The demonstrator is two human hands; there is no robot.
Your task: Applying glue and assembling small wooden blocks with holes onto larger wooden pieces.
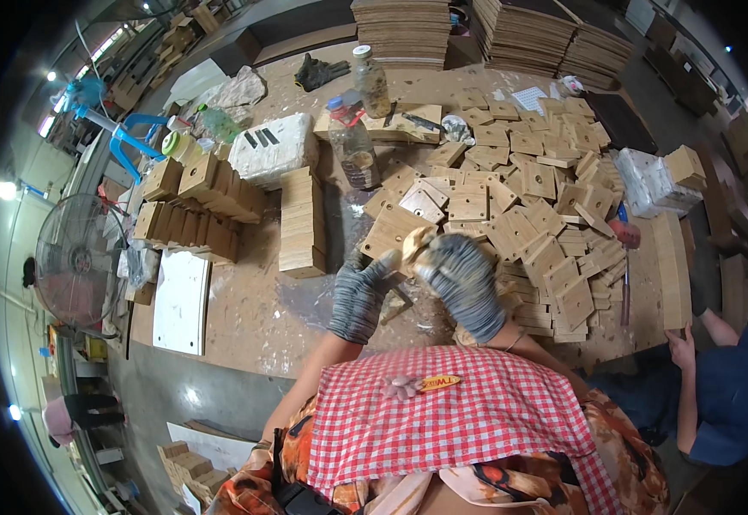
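Note:
My left hand [358,299], in a grey striped work glove, is closed on the lower edge of a square wooden block [394,230] with drilled holes. My right hand [463,279], gloved the same way, has its fingers curled round a small tan folded piece [417,245] against the block's right edge; whether it is cloth or sandpaper I cannot make out. Just beyond both hands spreads a loose heap of similar wooden blocks [468,202]. To the left, a neat column of blocks [302,223] stands on the worktable [250,318].
Two plastic bottles [352,146] stand behind the column, near a white wrapped package [273,150]. More blocks [198,210] are stacked at left, above a white board [181,300]. A red-and-blue tool [624,232] lies right of the heap. A co-worker [730,390] touches a long block row [671,270].

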